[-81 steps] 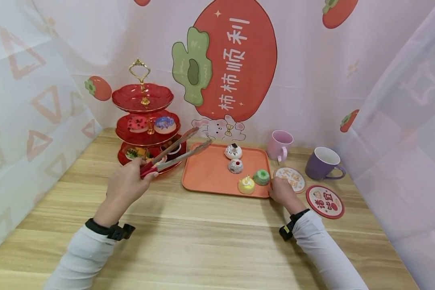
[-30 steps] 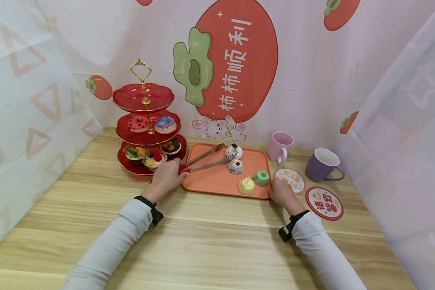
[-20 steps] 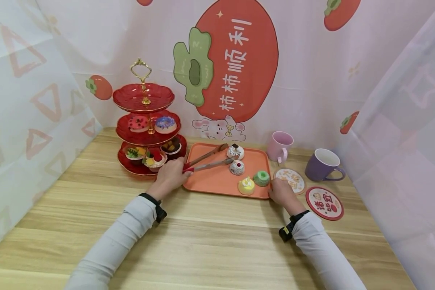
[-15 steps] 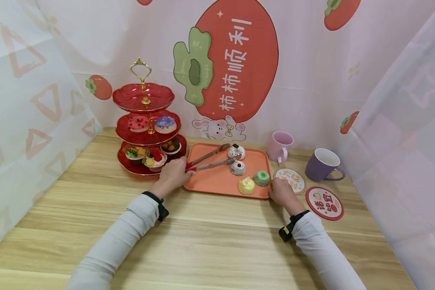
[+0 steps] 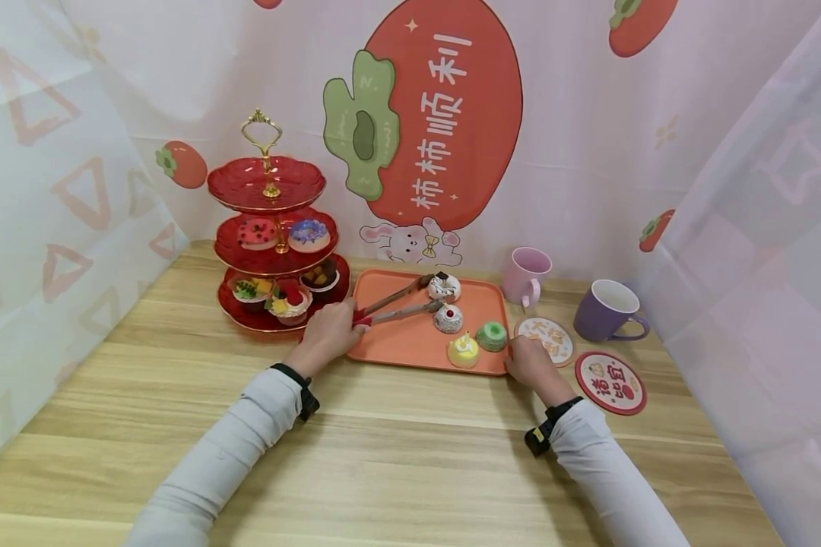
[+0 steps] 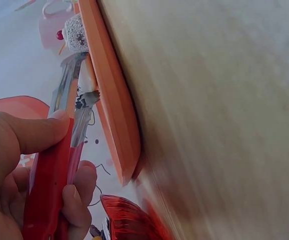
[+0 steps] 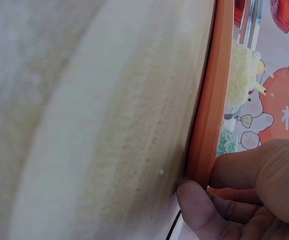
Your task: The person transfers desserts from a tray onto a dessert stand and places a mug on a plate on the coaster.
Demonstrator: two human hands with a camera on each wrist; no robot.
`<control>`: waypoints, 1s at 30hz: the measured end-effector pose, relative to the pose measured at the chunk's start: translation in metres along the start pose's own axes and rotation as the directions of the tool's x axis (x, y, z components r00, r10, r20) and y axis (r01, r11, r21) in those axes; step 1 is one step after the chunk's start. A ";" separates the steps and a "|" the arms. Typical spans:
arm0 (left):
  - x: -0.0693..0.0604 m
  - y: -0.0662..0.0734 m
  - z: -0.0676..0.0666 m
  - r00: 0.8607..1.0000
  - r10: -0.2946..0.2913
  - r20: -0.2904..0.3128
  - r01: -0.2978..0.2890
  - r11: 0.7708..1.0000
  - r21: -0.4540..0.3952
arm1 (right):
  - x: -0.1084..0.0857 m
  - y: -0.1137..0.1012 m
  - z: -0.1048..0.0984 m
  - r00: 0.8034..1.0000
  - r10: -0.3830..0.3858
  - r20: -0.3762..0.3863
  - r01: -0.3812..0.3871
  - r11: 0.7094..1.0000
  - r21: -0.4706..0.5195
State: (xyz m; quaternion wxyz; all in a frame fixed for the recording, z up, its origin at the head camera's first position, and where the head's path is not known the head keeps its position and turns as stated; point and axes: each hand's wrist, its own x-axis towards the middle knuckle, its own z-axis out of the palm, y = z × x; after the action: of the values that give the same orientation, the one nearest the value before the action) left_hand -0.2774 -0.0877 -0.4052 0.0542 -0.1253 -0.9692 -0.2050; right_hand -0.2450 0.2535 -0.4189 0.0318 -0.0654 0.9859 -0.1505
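1. I have a pale wood-grain table (image 5: 397,456) below.
2. The glossy red three-tiered stand (image 5: 246,186) is at left.
3. My right hand (image 5: 534,362) pinches the flat orange tray (image 5: 393,346) at its near right corner.
4. My left hand (image 5: 328,336) grips the red-handled metal tongs (image 5: 405,312), arms spread, swung over from the stand.
5. The white-iced doughnut (image 5: 450,289) and red-topped white cake (image 5: 448,323) have slid slightly right on the tray; tips reach the doughnut's left edge, touch unclear, so I judge it's being worked.

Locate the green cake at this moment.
In the head view, the green cake sits on the orange tray toward its right end, beside the yellow cake, near the right hand.
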 end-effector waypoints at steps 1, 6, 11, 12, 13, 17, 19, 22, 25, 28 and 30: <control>-0.001 0.000 0.000 1.000 0.004 -0.006 -0.004 1.000 0.000 | 0.000 0.000 0.000 1.000 0.000 0.002 0.000 1.000 0.003; -0.003 -0.001 -0.002 1.000 0.016 -0.022 -0.016 1.000 0.010 | 0.000 0.000 0.000 1.000 -0.005 0.000 0.005 1.000 0.002; -0.003 -0.001 -0.002 1.000 0.012 -0.011 -0.012 1.000 0.006 | -0.001 0.000 0.000 1.000 -0.016 -0.007 0.016 1.000 -0.007; -0.004 -0.001 -0.002 1.000 0.013 -0.014 -0.013 1.000 0.004 | -0.001 0.000 0.000 1.000 -0.017 -0.006 0.017 1.000 -0.008; -0.004 -0.001 -0.002 1.000 0.015 -0.017 -0.015 1.000 0.002 | -0.001 0.000 0.000 1.000 -0.016 -0.006 0.016 1.000 -0.010; -0.006 -0.002 -0.003 0.999 0.032 -0.036 -0.032 0.999 -0.009 | -0.001 0.000 0.000 1.000 -0.014 -0.009 0.014 1.000 -0.015; -0.007 -0.002 -0.003 0.998 0.036 -0.044 -0.037 0.999 -0.014 | -0.001 0.000 0.000 1.000 -0.011 -0.010 0.011 1.000 -0.016; -0.008 -0.005 -0.005 0.998 0.039 -0.051 -0.039 0.999 -0.010 | -0.001 0.000 0.000 1.000 -0.013 -0.009 0.013 1.000 -0.012; -0.010 -0.008 -0.007 0.998 0.034 -0.056 -0.034 0.999 0.002 | 0.000 0.000 -0.001 1.000 -0.009 -0.004 0.009 1.000 -0.003; -0.013 -0.010 -0.010 0.998 0.026 -0.059 -0.026 1.000 -0.005 | -0.001 0.000 -0.001 1.000 -0.010 -0.004 0.010 1.000 -0.004; -0.016 -0.012 -0.012 0.998 0.020 -0.064 -0.021 1.000 -0.012 | -0.001 0.000 -0.001 1.000 -0.012 -0.007 0.012 1.000 -0.007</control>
State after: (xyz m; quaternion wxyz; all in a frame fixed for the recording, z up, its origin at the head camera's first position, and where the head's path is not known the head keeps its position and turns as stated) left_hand -0.2642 -0.1067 -0.4014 0.0865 -0.1289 -0.9643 -0.2147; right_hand -0.2443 0.2543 -0.4183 0.0273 -0.0707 0.9862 -0.1474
